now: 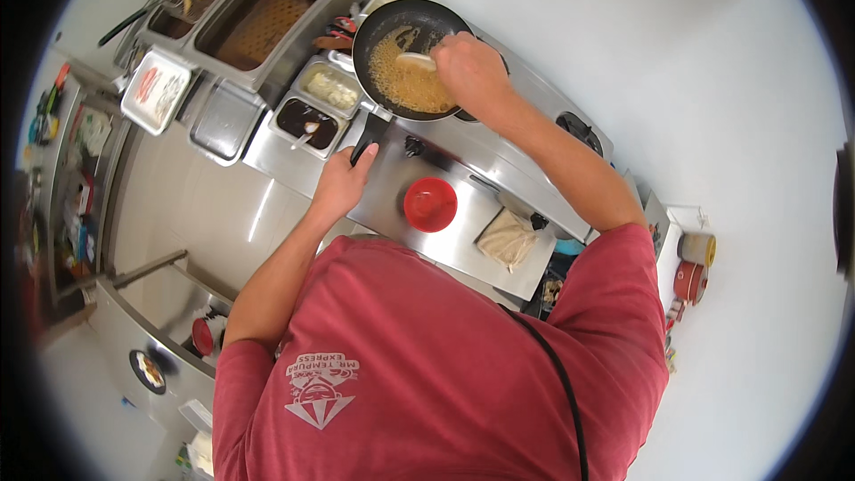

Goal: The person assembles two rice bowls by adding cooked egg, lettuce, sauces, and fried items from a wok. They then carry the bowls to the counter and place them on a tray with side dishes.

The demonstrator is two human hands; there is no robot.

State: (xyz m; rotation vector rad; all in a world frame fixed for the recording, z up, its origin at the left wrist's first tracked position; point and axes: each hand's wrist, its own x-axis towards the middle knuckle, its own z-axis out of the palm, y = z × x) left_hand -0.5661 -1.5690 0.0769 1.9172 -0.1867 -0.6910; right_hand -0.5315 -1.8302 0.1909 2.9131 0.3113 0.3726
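A black frying pan (436,21) sits at the top middle, with bubbling golden-brown sauce (405,85) spread over its base. My left hand (342,182) is wrapped around the pan's black handle (367,141) on the near side. Over the pan's right side, my right hand (470,76) grips a pale spoon (415,61), whose head dips into the sauce; its handle is hidden in my fist. Below the pan a red bowl (430,205) rests on the steel counter (392,205).
Left of the pan stand a steel container of dark sauce with a spoon (307,127) and one of chopped pale food (330,89). Beyond them is a fryer (263,22). A folded beige cloth (508,239) lies to the right, and a burner (579,131) is farther along.
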